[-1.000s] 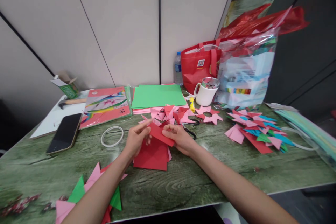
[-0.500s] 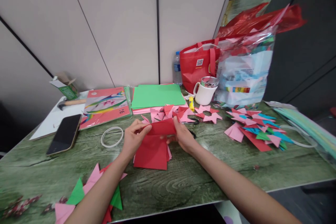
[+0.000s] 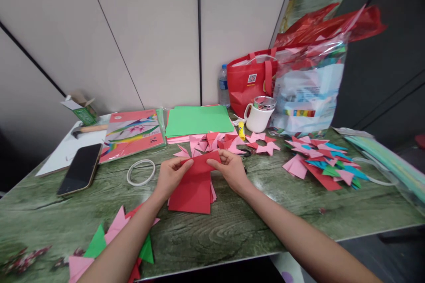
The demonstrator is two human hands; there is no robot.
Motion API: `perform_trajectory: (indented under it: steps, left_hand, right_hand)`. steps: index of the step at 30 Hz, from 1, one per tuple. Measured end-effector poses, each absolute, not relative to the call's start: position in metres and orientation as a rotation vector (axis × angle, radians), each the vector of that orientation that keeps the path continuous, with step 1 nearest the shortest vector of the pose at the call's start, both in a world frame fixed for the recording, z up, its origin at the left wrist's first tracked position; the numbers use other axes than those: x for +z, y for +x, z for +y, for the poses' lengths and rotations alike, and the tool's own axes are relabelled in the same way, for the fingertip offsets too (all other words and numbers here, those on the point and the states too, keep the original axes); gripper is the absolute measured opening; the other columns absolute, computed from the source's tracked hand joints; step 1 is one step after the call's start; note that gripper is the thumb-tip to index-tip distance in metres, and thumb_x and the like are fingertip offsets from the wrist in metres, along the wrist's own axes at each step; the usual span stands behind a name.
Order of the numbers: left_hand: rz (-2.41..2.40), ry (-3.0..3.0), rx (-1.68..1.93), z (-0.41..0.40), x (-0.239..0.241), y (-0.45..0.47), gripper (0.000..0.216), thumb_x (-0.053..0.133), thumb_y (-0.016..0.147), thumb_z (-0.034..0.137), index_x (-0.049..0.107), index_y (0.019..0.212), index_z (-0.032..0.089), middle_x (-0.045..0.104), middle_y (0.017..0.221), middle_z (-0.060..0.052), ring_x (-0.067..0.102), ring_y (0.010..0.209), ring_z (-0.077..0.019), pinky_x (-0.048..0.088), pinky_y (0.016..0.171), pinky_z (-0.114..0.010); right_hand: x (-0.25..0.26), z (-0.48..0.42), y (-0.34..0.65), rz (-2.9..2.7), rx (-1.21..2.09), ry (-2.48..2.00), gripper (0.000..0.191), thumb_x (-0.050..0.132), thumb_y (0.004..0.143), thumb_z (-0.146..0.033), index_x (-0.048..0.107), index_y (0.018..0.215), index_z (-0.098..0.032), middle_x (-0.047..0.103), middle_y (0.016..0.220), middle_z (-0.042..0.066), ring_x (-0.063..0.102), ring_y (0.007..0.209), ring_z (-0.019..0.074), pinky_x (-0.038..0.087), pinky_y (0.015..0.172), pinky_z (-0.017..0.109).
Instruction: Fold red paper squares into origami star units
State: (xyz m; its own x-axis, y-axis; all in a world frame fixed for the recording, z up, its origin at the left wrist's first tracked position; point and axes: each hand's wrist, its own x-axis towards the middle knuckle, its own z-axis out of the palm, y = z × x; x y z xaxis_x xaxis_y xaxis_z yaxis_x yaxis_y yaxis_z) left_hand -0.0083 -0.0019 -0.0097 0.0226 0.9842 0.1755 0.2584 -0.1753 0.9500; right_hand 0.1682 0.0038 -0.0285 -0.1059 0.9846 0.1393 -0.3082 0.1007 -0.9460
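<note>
Between both hands is a folded red paper (image 3: 199, 162), raised over a stack of red and pink paper squares (image 3: 191, 199). My left hand (image 3: 171, 177) pinches its left end, thumb on the near face. At the right end my right hand (image 3: 230, 169) grips it, thumb pressed on the front and fingers behind. Just beyond the hands lie folded pink and red paper pieces (image 3: 199, 143). A star-like ring of pink and red paper (image 3: 264, 143) lies farther right. Below my left forearm are pink, green and red folded pieces (image 3: 114, 230).
Green sheets (image 3: 199, 120), a yellow glue stick (image 3: 241, 131), a white mug (image 3: 259, 115) and a red bag (image 3: 241, 84) stand or lie behind. To the left are a phone (image 3: 80, 169), a white ring (image 3: 141, 172) and a hammer (image 3: 89, 129). Colourful folded pieces (image 3: 327, 161) are heaped right.
My right thumb has moved left across the front of the red paper, and its fingers have shifted up behind the top edge. The left hand keeps its pinch.
</note>
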Motion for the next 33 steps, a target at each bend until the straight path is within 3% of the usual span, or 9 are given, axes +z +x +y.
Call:
perform_trajectory:
  steps: [11, 17, 19, 26, 30, 33]
  left_hand:
    - [1.219, 1.451, 1.143, -0.0022, -0.0095, -0.0066, 0.023, 0.067, 0.067, 0.034, 0.066, 0.073, 0.012, 0.068, 0.063, -0.003, 0.061, 0.051, -0.0145, 0.046, 0.046, -0.021]
    - [1.100, 1.343, 0.911, -0.0090, -0.0028, -0.0017, 0.047, 0.066, 0.069, 0.033, 0.057, 0.111, 0.015, 0.071, 0.068, -0.003, 0.066, 0.054, -0.0195, 0.054, 0.050, -0.028]
    - [1.110, 1.381, 0.890, -0.0094, -0.0033, -0.0019, 0.048, 0.064, 0.071, 0.033, 0.057, 0.115, 0.015, 0.071, 0.067, -0.004, 0.067, 0.055, -0.0191, 0.055, 0.054, -0.029]
    - [1.204, 1.559, 0.921, -0.0049, -0.0077, -0.0056, 0.042, 0.062, 0.072, 0.035, 0.064, 0.109, 0.014, 0.073, 0.074, -0.005, 0.067, 0.062, -0.0206, 0.054, 0.057, -0.029]
    - [1.295, 1.685, 1.021, -0.0020, -0.0092, -0.0080, 0.038, 0.063, 0.071, 0.034, 0.067, 0.103, 0.014, 0.071, 0.094, -0.007, 0.067, 0.080, -0.0237, 0.054, 0.069, -0.031]
    - [1.300, 1.718, 1.059, -0.0013, -0.0091, -0.0088, 0.037, 0.063, 0.071, 0.033, 0.068, 0.102, 0.015, 0.070, 0.097, -0.007, 0.066, 0.084, -0.0246, 0.053, 0.074, -0.032]
  right_hand:
    - [-0.0318, 0.0050, 0.1683, -1.062, 1.385, -0.877, 0.026, 0.075, 0.059, -0.033, 0.060, 0.071, -0.016, 0.068, 0.069, 0.002, 0.061, 0.059, 0.0148, 0.049, 0.059, 0.026]
    - [-0.0316, 0.0038, 0.1659, -1.069, 1.384, -0.940, 0.032, 0.077, 0.053, -0.036, 0.061, 0.070, -0.015, 0.066, 0.064, 0.001, 0.058, 0.052, 0.0136, 0.046, 0.052, 0.025]
    - [-0.0329, 0.0041, 0.1659, -1.053, 1.414, -0.935, 0.032, 0.077, 0.052, -0.035, 0.061, 0.070, -0.015, 0.067, 0.064, 0.001, 0.058, 0.052, 0.0135, 0.046, 0.052, 0.025]
    - [-0.0343, 0.0053, 0.1675, -1.124, 1.406, -0.910, 0.031, 0.074, 0.057, -0.034, 0.061, 0.077, -0.015, 0.067, 0.070, 0.002, 0.060, 0.059, 0.0146, 0.048, 0.058, 0.026]
    - [-0.0300, 0.0026, 0.1683, -1.237, 1.400, -0.916, 0.035, 0.075, 0.056, -0.032, 0.060, 0.082, -0.015, 0.065, 0.074, 0.001, 0.060, 0.063, 0.0149, 0.049, 0.059, 0.026]
    - [-0.0279, 0.0001, 0.1682, -1.312, 1.402, -0.961, 0.038, 0.077, 0.053, -0.029, 0.060, 0.084, -0.015, 0.065, 0.073, 0.001, 0.058, 0.062, 0.0148, 0.048, 0.056, 0.025]
